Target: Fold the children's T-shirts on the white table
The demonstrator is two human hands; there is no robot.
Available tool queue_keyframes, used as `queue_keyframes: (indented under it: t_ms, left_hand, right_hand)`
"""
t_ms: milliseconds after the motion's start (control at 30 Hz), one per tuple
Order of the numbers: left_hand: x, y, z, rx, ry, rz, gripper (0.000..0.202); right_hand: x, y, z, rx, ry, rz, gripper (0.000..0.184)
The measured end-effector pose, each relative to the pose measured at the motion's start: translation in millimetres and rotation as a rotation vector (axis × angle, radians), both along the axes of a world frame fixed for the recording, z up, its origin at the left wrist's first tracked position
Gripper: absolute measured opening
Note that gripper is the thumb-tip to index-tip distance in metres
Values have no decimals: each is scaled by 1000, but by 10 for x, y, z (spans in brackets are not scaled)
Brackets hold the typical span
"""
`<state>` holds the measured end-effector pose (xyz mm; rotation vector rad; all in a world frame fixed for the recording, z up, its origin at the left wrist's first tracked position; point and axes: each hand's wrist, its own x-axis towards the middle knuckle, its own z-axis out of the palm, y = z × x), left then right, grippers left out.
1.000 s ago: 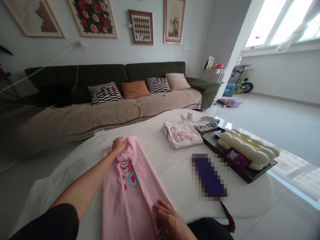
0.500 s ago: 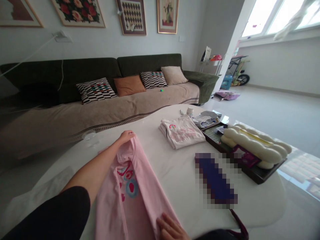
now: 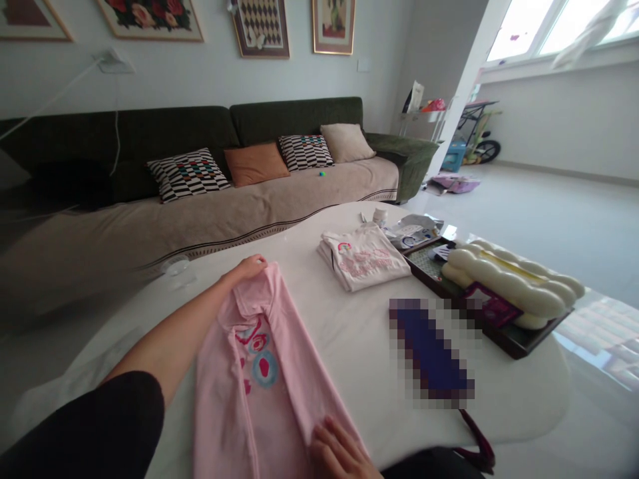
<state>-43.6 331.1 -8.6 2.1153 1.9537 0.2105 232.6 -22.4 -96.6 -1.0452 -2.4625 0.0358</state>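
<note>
A pink shirt (image 3: 312, 392) lies lengthwise on the white table in front of me, its long sides folded inward over a print of red and blue shapes. At its far end, my left hand (image 3: 253, 267) pinches the edge of the cloth. My right hand (image 3: 339, 449) rests on the folded right side near the bottom of the view, fingers stretched out flat; its lower part is cut off by the frame. Beyond and to the right sits a folded white T-shirt (image 3: 367, 259) with a rainbow and pink lettering.
A dark tray (image 3: 519, 349) on the right carries a cream, puffy tissue-box-like object (image 3: 514, 279). A blurred-out dark blue item with a strap (image 3: 479, 439) lies nearer. A small white jar (image 3: 380, 217) and clear cup (image 3: 176, 266) stand farther back. Behind is a sofa (image 3: 294, 193).
The view has tipped slightly downward. The cloth beside my left hand lies a little flatter and wider at the far end. My right hand stays at nearly the same place on the shirt.
</note>
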Motion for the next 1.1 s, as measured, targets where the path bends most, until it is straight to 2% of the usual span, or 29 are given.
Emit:
queue_keyframes:
  t_ms: [100, 200, 300, 400, 533, 667, 767, 833, 933, 1033, 1100]
  left_hand:
    - [-125, -61, 55, -85, 66, -28, 25]
    - [-200, -135, 71, -97, 128, -47, 20]
    - [-209, -219, 86, -37, 191, -13, 23]
    - [-109, -345, 74, 90, 247, 45, 33]
    - [173, -566, -116, 218, 243, -38, 46]
    - [385, -720, -408, 162, 228, -59, 62]
    - [405, -750, -497, 98, 211, -37, 66]
    - [385, -743, -480, 69, 187, -47, 67]
    - [373, -705, -390, 26, 151, -58, 67]
    - [434, -687, -259, -70, 119, -42, 68]
    - [505, -780, -153, -113, 107, -11, 69]
  right_hand:
    - [56, 59, 30, -1, -22, 86, 38]
    - [66, 71, 64, -44, -22, 91, 38]
    - [61, 70, 74, -66, -15, 107, 37]
    - [61, 74, 65, -80, -22, 110, 38]
    - [58, 69, 36, -52, -6, 97, 37]
    - [38, 51, 41, -19, 56, 75, 31]
    - [-23, 83, 160, -39, 143, 19, 24]
    - [-99, 140, 298, -81, 164, -42, 26]
    - [-244, 239, 485, -218, 97, -153, 42]
    - [-351, 293, 532, -312, 16, -207, 56]
    - [-374, 291, 505, -314, -11, -211, 58]
